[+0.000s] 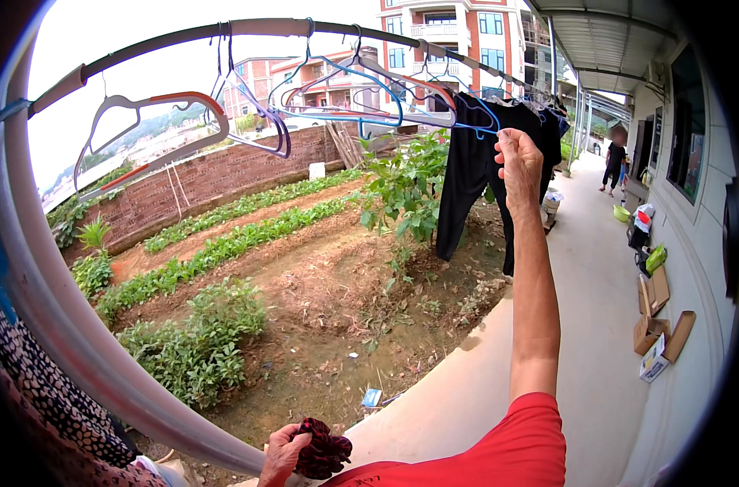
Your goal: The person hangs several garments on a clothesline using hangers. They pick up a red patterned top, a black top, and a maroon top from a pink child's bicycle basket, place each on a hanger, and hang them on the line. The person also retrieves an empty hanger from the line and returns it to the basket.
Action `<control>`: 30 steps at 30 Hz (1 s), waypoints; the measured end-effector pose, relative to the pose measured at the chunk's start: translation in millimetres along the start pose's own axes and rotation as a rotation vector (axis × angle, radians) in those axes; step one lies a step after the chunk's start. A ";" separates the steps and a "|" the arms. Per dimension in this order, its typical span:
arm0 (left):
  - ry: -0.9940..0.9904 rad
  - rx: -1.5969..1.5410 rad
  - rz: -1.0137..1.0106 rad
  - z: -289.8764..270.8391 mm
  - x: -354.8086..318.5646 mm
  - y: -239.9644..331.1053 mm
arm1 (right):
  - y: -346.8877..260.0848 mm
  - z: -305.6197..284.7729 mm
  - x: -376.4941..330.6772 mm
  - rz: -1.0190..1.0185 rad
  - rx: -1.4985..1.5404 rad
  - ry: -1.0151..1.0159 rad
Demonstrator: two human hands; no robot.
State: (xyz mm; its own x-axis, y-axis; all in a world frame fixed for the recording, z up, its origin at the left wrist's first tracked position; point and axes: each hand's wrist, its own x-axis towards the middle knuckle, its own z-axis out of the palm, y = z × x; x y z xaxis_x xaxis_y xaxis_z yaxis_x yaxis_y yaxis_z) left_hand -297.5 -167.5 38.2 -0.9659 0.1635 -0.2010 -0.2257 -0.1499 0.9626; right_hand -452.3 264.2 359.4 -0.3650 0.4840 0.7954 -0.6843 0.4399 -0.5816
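Raised ahead of me on the right, my right hand [520, 158] has its fingers closed at the right end of a blue clothes hanger [477, 128]. That hanger hangs from a long overhead rail [268, 28]. Low at the bottom of the view, my left hand [282, 456] grips a bunched dark red and black cloth [324, 451]. Black trousers [465, 174] hang from the rail just beyond my right hand. Further left along the rail are a grey and orange hanger [154, 101], a purple hanger [260, 122] and several others.
A thick pale post [85, 308] curves along the left, with patterned clothing [49, 381] beside it. Garden rows [239, 243] lie below the rail. On the right, a concrete walkway [585, 325] runs past cardboard boxes [654, 333] toward a person [615, 162] in dark clothes.
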 end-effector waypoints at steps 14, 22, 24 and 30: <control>-0.018 -0.028 -0.055 46.4 24.3 -8.0 | -93.0 119.5 -30.7 -0.653 -0.130 -0.219; 0.000 0.049 -0.048 55.9 12.7 10.9 | -144.1 221.3 -75.4 -0.547 -0.472 -0.432; 0.009 0.025 -0.063 57.8 9.1 17.2 | -139.5 224.7 -72.3 -0.548 -0.563 -0.391; -0.032 0.176 0.092 38.0 8.6 -0.3 | -120.4 230.5 -65.0 -0.572 -0.706 -0.282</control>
State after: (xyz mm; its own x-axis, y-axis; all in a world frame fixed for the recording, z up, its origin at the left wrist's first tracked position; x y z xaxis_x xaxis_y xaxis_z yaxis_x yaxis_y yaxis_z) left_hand -300.9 -128.9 43.1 -0.9762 0.1883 -0.1078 -0.1085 0.0066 0.9941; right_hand -491.7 5.4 417.1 -0.2951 -0.1061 0.9496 -0.3003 0.9537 0.0133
